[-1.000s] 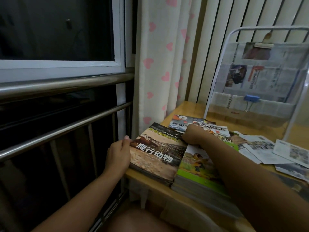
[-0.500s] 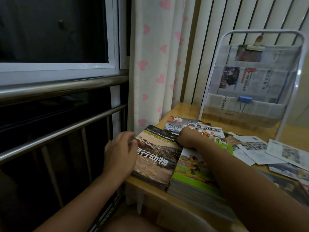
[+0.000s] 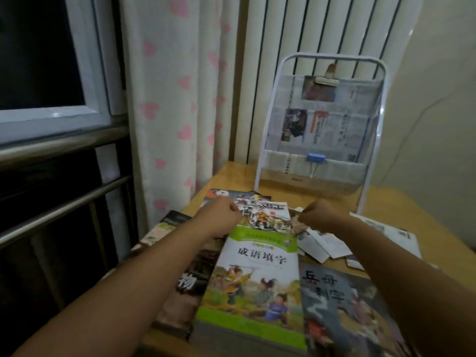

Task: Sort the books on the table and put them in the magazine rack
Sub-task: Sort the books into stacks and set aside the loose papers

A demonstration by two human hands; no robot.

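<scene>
Two hands grip a thin illustrated book above a spread of books on a wooden table, with a magazine rack standing behind.

The thin illustrated book (image 3: 265, 215) lies across the far end of a green-bordered picture book (image 3: 253, 287), which tops a stack at the table's near edge. The left hand (image 3: 221, 215) is curled on the thin book's left edge and the right hand (image 3: 318, 215) is curled at its right edge; both fists look clenched on it. A dark book (image 3: 180, 284) lies left of the stack under the left forearm, and a grey-blue book (image 3: 347, 310) lies to the right. Loose papers (image 3: 324, 246) are scattered just beyond. The white-framed magazine rack (image 3: 322, 130), lined with newspaper and carrying a blue binder clip (image 3: 316, 158), stands upright at the far side of the wooden table (image 3: 401, 215). A heart-patterned curtain (image 3: 170, 99) hangs to the left.
</scene>
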